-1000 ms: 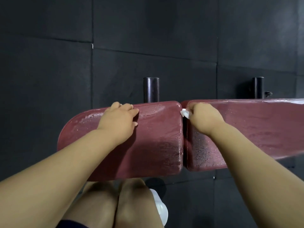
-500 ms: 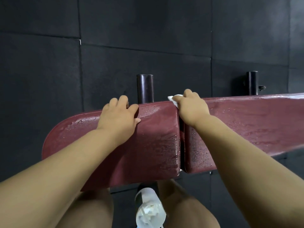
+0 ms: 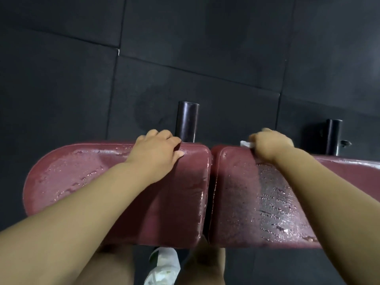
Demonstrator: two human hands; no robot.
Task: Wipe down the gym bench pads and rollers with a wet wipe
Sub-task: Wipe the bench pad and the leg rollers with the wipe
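Two-handed far-edge pass.
Right grip [image 3: 271, 146] clutches wet wipe [image 3: 245, 143] on long pad [image 3: 236, 192]; left grip [image 3: 156, 151] clasps short pad [image 3: 72, 177]; overlap strokes.

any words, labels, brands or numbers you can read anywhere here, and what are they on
No text can be read.
On the left pad and right pad: wet red surface, no print.
On the wet wipe in the right hand: plain white, nothing.
On the white object at the bottom edge: faint greenish marks, too blurred to read.
On the black posts and floor mats: no markings.
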